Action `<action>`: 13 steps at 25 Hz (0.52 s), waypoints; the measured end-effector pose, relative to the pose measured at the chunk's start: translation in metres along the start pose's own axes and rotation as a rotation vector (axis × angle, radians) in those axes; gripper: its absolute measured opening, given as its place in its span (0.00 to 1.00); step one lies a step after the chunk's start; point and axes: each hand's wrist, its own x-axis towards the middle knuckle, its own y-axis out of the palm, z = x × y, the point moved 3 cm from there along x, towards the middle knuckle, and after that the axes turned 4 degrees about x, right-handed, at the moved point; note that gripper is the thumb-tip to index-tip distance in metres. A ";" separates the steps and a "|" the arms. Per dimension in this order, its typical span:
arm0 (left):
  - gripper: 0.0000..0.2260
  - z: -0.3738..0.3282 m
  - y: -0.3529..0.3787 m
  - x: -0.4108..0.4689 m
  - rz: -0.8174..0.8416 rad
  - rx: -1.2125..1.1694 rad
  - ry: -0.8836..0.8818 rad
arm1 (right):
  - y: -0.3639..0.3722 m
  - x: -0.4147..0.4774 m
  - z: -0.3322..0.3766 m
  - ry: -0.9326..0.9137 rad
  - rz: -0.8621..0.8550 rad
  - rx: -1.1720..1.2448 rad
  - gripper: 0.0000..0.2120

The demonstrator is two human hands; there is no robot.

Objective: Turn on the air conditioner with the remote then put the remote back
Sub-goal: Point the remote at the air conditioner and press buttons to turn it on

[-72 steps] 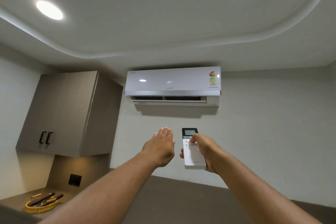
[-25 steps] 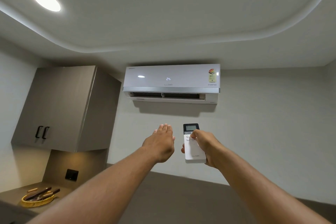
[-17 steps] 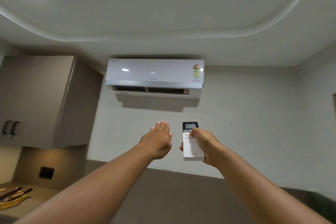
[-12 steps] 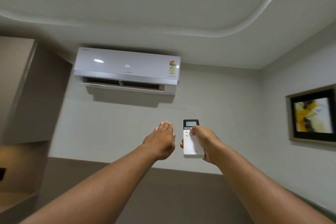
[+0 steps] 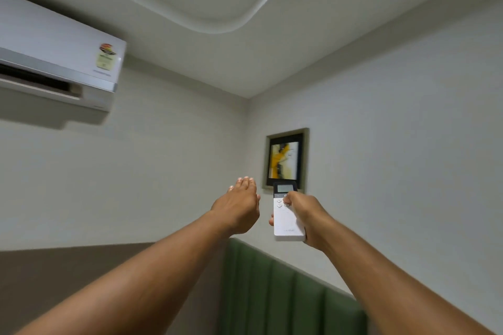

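The white air conditioner (image 5: 57, 57) hangs high on the wall at the upper left, its louvre slot dark and partly cut off by the frame edge. A white remote (image 5: 287, 219) with a dark display at its top is held upright in my right hand (image 5: 307, 217), thumb resting on its upper buttons. My left hand (image 5: 239, 205) is stretched out just left of the remote, palm down, fingers straight and together, holding nothing and apart from the remote.
A framed yellow and black picture (image 5: 285, 160) hangs on the right wall behind the remote. A green padded panel (image 5: 280, 294) runs along the lower wall below my hands. A brown band (image 5: 81, 266) covers the lower left wall.
The view has swung right: the air conditioner slid to the far left and the cabinet left the frame. The picture and green panel came in. Both hands keep their pose with the remote.
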 end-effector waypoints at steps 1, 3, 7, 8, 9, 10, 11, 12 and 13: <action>0.25 -0.020 0.010 0.010 0.001 -0.022 0.034 | -0.024 -0.001 0.001 0.007 -0.051 0.006 0.04; 0.25 -0.064 0.030 0.030 0.009 -0.087 0.122 | -0.075 -0.007 0.001 0.000 -0.164 -0.005 0.05; 0.25 -0.152 0.063 0.052 0.057 -0.253 0.295 | -0.159 -0.037 0.004 -0.018 -0.390 -0.018 0.05; 0.25 -0.174 0.069 0.053 0.064 -0.287 0.339 | -0.175 -0.048 0.005 -0.022 -0.452 -0.029 0.05; 0.25 -0.191 0.073 0.053 0.066 -0.310 0.371 | -0.188 -0.057 0.006 -0.021 -0.495 -0.034 0.05; 0.25 -0.207 0.077 0.052 0.074 -0.338 0.407 | -0.199 -0.066 0.006 -0.018 -0.538 -0.044 0.04; 0.25 -0.224 0.081 0.049 0.091 -0.367 0.445 | -0.210 -0.075 0.006 -0.013 -0.583 -0.064 0.04; 0.25 -0.239 0.085 0.044 0.109 -0.389 0.482 | -0.220 -0.085 0.005 -0.005 -0.623 -0.086 0.04; 0.26 -0.252 0.088 0.038 0.121 -0.399 0.512 | -0.228 -0.095 0.003 0.001 -0.659 -0.095 0.04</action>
